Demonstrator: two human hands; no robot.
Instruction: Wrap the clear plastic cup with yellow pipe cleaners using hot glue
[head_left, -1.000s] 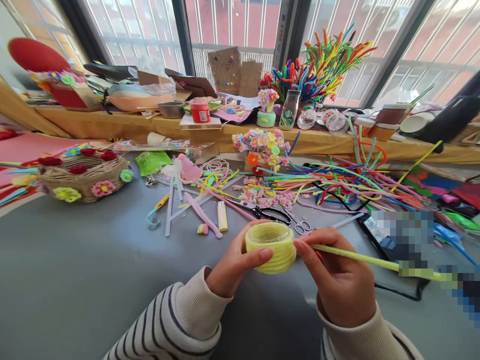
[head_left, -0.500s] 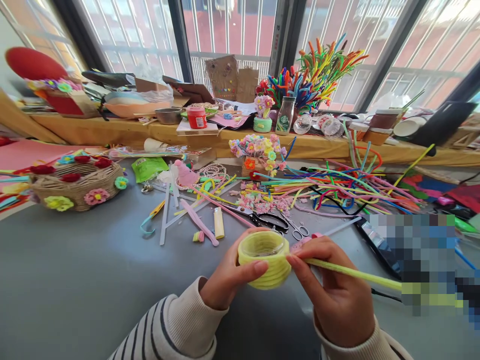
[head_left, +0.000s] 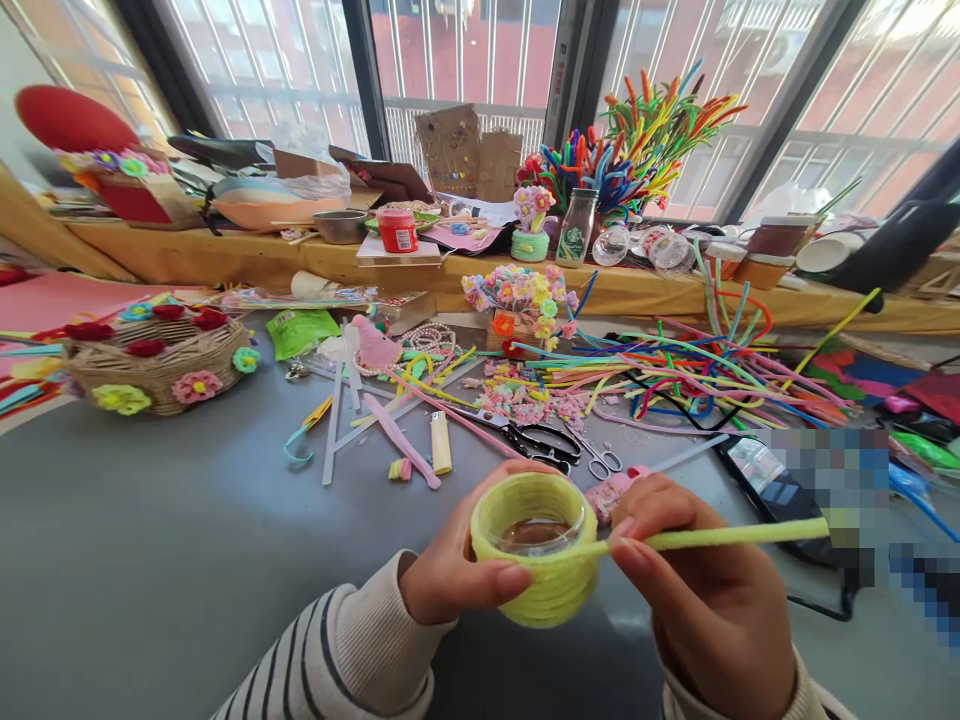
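Note:
My left hand (head_left: 457,560) is wrapped round a small glass jar (head_left: 536,545) whose side is covered in coils of yellow-green pipe cleaner. The jar tilts toward me, so its open mouth shows. My right hand (head_left: 697,590) pinches the loose yellow-green pipe cleaner (head_left: 720,538) right at the jar's rim; the free end runs off to the right. Both hands are held just above the grey table (head_left: 150,560).
Black scissors (head_left: 544,440), small scissors (head_left: 600,462), a yellow lighter (head_left: 442,444) and loose pipe cleaners (head_left: 675,375) lie beyond my hands. A woven basket with flowers (head_left: 161,365) stands at left. A phone (head_left: 772,490) lies at right. The window ledge (head_left: 240,250) holds jars and cups.
The jar has come closer to me and tipped so its opening faces up. My right hand has lifted the loose pipe cleaner to the rim level, nearly horizontal now.

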